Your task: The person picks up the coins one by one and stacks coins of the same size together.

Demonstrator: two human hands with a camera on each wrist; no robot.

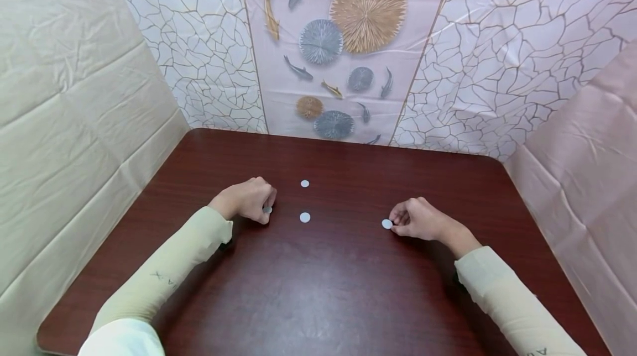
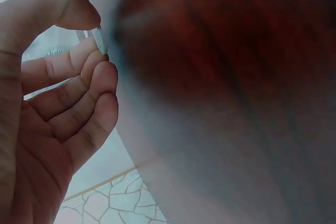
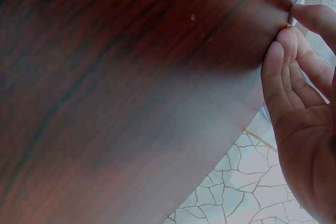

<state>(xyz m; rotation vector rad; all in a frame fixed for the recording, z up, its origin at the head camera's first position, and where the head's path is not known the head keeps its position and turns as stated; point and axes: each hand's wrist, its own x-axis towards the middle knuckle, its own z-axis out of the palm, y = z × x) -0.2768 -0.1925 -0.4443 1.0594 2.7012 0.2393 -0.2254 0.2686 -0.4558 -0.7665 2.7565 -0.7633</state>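
Note:
My left hand [image 1: 250, 199] pinches a small white disc [image 1: 267, 210] between thumb and fingers, low over the brown table [image 1: 318, 273]. In the left wrist view that disc [image 2: 100, 40] stands edge-on between the thumb tip and the fingertips. On the right, my right hand [image 1: 420, 219] has its thumb and fingertips on the edge of another white disc [image 1: 386, 224]. The right wrist view shows this disc [image 3: 297, 8] pinched at the table surface. Between the hands lie two more white discs, one farther back [image 1: 305, 183] and one nearer [image 1: 305, 217].
A patterned backdrop [image 1: 333, 68] with fish and round leaf shapes rises behind the table's far edge. Beige cloth walls stand at the left [image 1: 64, 96] and right [image 1: 587, 162]. Light reflects off the glossy front of the tabletop.

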